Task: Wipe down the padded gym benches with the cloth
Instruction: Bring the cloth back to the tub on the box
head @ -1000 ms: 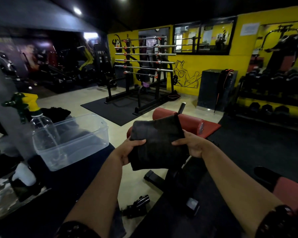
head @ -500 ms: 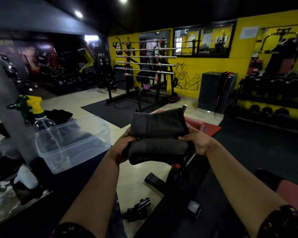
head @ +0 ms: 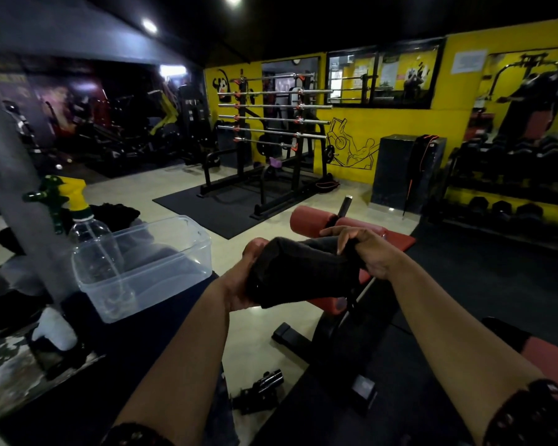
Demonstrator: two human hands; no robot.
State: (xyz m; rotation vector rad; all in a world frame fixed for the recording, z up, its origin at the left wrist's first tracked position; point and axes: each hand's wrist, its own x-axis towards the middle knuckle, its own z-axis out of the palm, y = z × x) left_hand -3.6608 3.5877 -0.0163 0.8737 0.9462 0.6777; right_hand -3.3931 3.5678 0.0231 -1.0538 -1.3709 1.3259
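Note:
I hold a dark grey cloth, folded into a thick pad, in front of me at mid-frame. My left hand cups it from below and the left side. My right hand grips its upper right edge with curled fingers. Behind and below the cloth stands a red padded bench with a red roller pad and a black frame. A second red pad shows at the right edge.
On a dark surface at the left stand a clear plastic tub and a spray bottle with a yellow-green trigger. A grey post rises beside them. A barbell rack stands on a mat ahead; dumbbell racks line the right wall.
The cloth went from hanging flat to folded over twice into a compact pad. Both hands moved slightly lower and closer together around it.

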